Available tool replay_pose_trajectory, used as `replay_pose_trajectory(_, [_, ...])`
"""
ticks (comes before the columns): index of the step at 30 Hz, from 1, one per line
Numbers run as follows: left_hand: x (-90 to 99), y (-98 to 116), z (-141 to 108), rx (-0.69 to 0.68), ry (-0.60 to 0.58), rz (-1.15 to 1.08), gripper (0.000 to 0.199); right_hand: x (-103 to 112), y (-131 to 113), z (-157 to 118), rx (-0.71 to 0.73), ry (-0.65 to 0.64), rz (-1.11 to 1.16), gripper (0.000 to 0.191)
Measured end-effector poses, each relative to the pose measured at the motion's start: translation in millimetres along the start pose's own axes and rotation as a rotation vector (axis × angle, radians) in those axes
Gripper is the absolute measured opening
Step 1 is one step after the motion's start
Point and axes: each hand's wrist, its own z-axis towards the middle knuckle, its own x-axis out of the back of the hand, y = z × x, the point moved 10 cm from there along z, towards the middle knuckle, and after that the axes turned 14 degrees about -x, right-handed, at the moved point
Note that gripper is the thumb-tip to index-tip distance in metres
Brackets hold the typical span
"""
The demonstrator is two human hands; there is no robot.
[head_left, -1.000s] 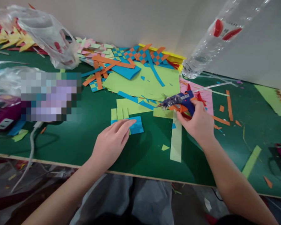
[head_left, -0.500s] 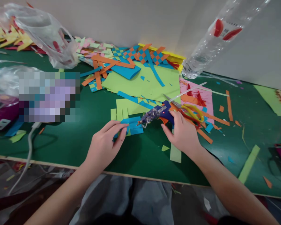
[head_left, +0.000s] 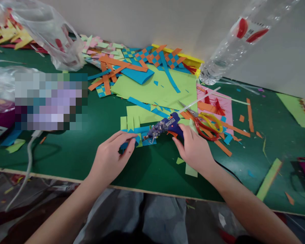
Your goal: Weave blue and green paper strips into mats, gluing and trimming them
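In my right hand point(head_left: 193, 144) is a blue hot glue gun point(head_left: 173, 124), with a clear glue stick point(head_left: 200, 99) poking out of its back end. Its nozzle points left, down at a woven piece of blue and green paper strips point(head_left: 149, 141). My left hand point(head_left: 114, 152) pinches a blue paper strip point(head_left: 136, 139) at the left side of that piece. The weave's green strips point(head_left: 130, 122) stick up behind my left fingers, which hide part of it. Scissors with yellow and red handles point(head_left: 208, 125) lie just beyond the glue gun.
Green paper sheets point(head_left: 152, 84) lie behind the weave, with orange strips point(head_left: 122, 63) and blue-orange woven pieces point(head_left: 156, 57) near the wall. A clear plastic bottle point(head_left: 234, 44) leans at the back right. Left are a plastic bag point(head_left: 53, 37) and a white cable point(head_left: 29, 169).
The glue gun has moved left and slightly down, its nozzle closer to my left fingertips. My left hand keeps its pinch, shifted slightly left; the blue strip now lifts at its fingertips.
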Motion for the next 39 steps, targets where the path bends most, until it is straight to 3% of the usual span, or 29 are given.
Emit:
replay_pose_trajectory(16, [1.6,1.0,1.8,-0.011,0.006,-0.015,0.023,1.8,-2.6,0.5,0.021,0.015,-0.025,0.035])
replay_pose_trajectory(26, [1.4,0.5,0.7,-0.005,0.004,0.001,0.021,12.0,-12.0,-1.8,0.102,0.141,-0.114,0.032])
replay_pose_trajectory(39, [1.8,2.4,0.4,-0.027,0.021,0.013,0.019,17.2,-18.0,-3.7,0.148,0.182,-0.17,0.032])
